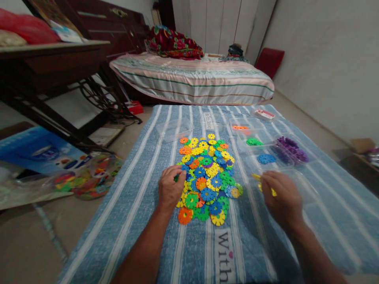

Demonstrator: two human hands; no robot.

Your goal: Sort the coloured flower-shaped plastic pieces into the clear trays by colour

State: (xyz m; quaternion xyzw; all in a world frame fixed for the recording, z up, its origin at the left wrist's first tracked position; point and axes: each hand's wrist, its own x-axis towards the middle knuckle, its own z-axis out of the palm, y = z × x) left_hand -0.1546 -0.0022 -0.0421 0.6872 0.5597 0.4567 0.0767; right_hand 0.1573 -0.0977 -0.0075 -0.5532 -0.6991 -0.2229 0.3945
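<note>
A heap of coloured plastic snowflake discs [207, 173] lies on a blue striped towel [142, 221]. My left hand [169, 188] rests at the heap's left edge, fingers curled on a green disc. My right hand [280, 199] hovers right of the heap, pinching yellow discs [257, 178] over a clear container. It is blurred by motion. Clear containers to the right hold sorted discs: orange [239, 127], green [254, 141], blue [265, 158] and purple [291, 149].
An empty clear box [174, 129] sits beyond the heap. A bag of coloured pieces [89, 177] lies on the floor at the left, by a dark table [50, 55]. A bed [192, 77] stands behind the towel.
</note>
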